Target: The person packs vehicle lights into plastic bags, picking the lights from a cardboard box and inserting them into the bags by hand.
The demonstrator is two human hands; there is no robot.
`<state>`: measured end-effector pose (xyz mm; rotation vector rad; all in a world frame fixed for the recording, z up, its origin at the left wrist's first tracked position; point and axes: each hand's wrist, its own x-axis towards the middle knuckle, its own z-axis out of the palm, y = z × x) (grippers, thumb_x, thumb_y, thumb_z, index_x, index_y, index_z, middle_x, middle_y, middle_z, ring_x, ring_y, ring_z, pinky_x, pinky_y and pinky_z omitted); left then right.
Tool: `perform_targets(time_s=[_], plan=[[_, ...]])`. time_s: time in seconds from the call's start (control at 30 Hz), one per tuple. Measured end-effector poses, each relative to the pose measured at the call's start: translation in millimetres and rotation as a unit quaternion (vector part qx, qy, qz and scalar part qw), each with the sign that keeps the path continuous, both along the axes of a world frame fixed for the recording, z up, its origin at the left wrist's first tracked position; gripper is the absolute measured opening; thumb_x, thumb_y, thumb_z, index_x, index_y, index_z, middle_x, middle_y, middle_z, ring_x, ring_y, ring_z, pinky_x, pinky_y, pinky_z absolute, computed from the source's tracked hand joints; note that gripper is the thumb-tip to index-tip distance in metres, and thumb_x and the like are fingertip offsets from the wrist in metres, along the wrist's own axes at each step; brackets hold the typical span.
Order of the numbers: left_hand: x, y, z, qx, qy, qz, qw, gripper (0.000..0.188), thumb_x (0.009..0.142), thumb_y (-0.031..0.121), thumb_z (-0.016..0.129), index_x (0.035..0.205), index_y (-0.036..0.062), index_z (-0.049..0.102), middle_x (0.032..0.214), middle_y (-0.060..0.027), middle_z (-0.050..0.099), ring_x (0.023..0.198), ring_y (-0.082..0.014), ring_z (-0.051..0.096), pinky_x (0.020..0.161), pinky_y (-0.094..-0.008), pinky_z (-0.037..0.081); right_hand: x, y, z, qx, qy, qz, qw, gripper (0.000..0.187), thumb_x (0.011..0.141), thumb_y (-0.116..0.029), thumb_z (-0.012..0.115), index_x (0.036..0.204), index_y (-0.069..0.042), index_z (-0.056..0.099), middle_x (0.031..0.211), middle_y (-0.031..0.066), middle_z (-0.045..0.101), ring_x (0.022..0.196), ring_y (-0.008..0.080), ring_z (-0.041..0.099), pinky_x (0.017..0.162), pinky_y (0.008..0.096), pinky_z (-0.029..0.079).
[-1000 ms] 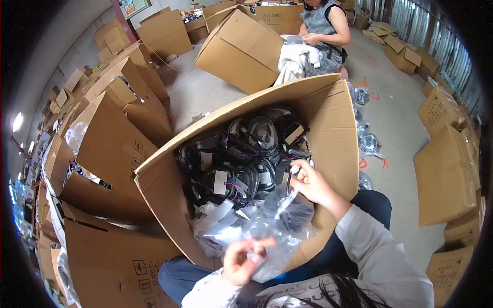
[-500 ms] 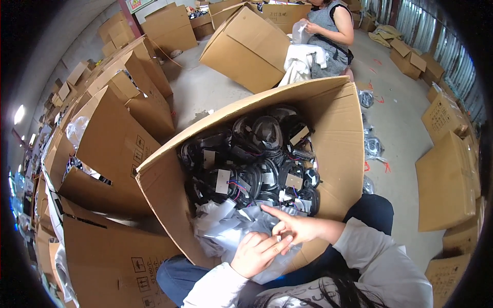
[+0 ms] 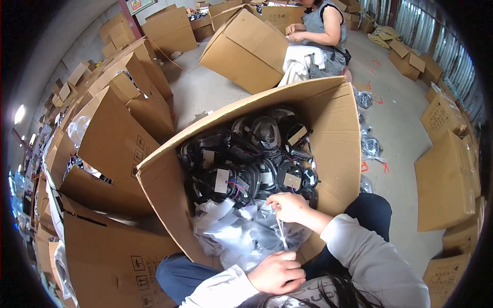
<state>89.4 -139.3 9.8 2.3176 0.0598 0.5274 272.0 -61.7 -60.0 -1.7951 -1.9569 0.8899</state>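
An open cardboard box (image 3: 336, 138) tilts toward me between my knees. Inside lie several black rounded units (image 3: 265, 132) with glossy covers, pale labels and thin coloured wires. Crumpled clear plastic bags (image 3: 226, 231) fill the near end. My right hand (image 3: 290, 207) pinches the top of a narrow, taut piece of clear plastic (image 3: 281, 233) over these bags. Lower down, at the box's near edge, my left hand (image 3: 277, 273) is closed with curled fingers at the plastic's lower end. Exactly what lies inside the left fingers is hidden.
Tall open cartons (image 3: 110, 141) line the left side. A tilted carton (image 3: 246, 49) stands beyond my box, beside a seated person (image 3: 326, 38). Bagged units (image 3: 371, 148) lie on the floor to the right, with closed cartons (image 3: 444, 179) stacked farther right.
My hands have parted: the right moved up and away, the left down toward me, with plastic stretched between them. The other person's hands shifted left, and the bag they held is largely out of sight.
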Motion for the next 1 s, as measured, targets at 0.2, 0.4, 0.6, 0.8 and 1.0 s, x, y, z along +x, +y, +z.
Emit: perform_targets(time_s=[0.2, 0.4, 0.6, 0.8, 1.0], plan=[[-12.3, 7.8, -49.0, 0.137, 0.170, 0.135, 0.967, 0.013, 0.077, 0.018, 0.062, 0.085, 0.0084, 0.061, 0.089, -0.0074, 0.052, 0.074, -0.0269, 0.055, 0.067, -0.0368, 0.049, 39.8, 25.0, 14.7, 0.003, -0.031, -0.121, 0.992, 0.049, 0.068, -0.053, 0.076, 0.098, -0.015, 0.067, 0.074, 0.0056, 0.068, 0.074, 0.0228, 0.066, 0.067, 0.0381, 0.051], [-14.6, 44.4, -33.9, 0.075, 0.098, 0.271, 0.955, 0.030, 0.084, 0.016, 0.059, 0.113, 0.0074, 0.059, 0.128, -0.0182, 0.049, 0.092, -0.0320, 0.062, 0.077, -0.0414, 0.052, 120.0, -23.9, 168.6, 0.499, 0.388, -0.193, 0.751, 0.026, 0.076, 0.003, 0.058, 0.102, 0.000, 0.058, 0.079, 0.0058, 0.060, 0.062, 0.0055, 0.055, 0.051, 0.0169, 0.044], [-7.4, 4.5, -75.7, 0.060, 0.280, 0.159, 0.945, 0.041, 0.086, 0.024, 0.058, 0.122, 0.0083, 0.050, 0.131, -0.0188, 0.046, 0.101, -0.0342, 0.061, 0.082, -0.0442, 0.051, 135.3, -73.2, 178.2, 0.635, 0.387, -0.227, 0.629, 0.037, 0.098, -0.033, 0.050, 0.105, 0.002, 0.056, 0.091, 0.0165, 0.064, 0.060, 0.0163, 0.062, 0.048, 0.0210, 0.046], [-5.1, 1.2, -77.2, 0.085, 0.279, 0.058, 0.955, 0.042, 0.090, 0.028, 0.055, 0.127, 0.0107, 0.049, 0.137, -0.0174, 0.042, 0.105, -0.0357, 0.060, 0.086, -0.0460, 0.050, 191.6, -3.2, 119.0, 0.487, 0.292, -0.388, 0.726, 0.036, 0.100, -0.033, 0.046, 0.104, 0.000, 0.060, 0.104, 0.0070, 0.064, 0.081, 0.0090, 0.055, 0.063, 0.0219, 0.045], [-7.7, 9.3, -81.3, 0.119, 0.293, 0.138, 0.939, 0.038, 0.088, 0.028, 0.056, 0.121, 0.0100, 0.054, 0.134, -0.0184, 0.046, 0.096, -0.0371, 0.064, 0.081, -0.0456, 0.051, 308.4, -25.3, 36.9, 0.281, 0.426, -0.574, 0.640, 0.025, 0.102, -0.024, 0.037, 0.092, -0.007, 0.051, 0.084, 0.0079, 0.066, 0.055, 0.0064, 0.053, 0.043, 0.0197, 0.039]])
